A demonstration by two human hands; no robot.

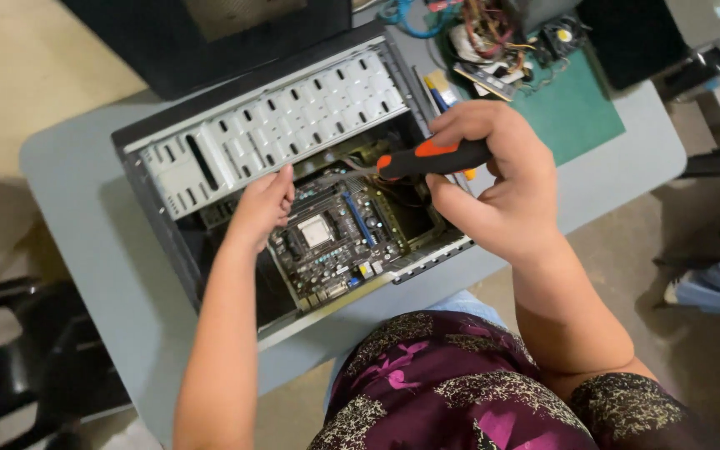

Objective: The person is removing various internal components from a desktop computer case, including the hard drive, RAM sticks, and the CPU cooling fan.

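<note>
From the head camera, an open computer case (210,158) lies on its side on a grey table (85,192), with the person seated in front of it. Inside the case sits a motherboard (335,242), its square silver processor (316,230) near the middle.

The right hand (502,187) is raised over the right part of the case and wraps around a screwdriver (431,157) with a black and orange handle. The fingers curl tightly over the handle and the thumb presses against it from below. The metal shaft points left and down into the case, toward the upper edge of the motherboard; its tip is too small to make out.

The left hand (262,204) reaches into the case and rests at the left edge of the motherboard, just below the perforated metal drive bay (293,117). Its fingers are bent downward; whether they pinch anything cannot be told.

Behind the case, a green mat (577,112) lies on the table, with a tangle of cables and parts (493,37) at its far end.
</note>
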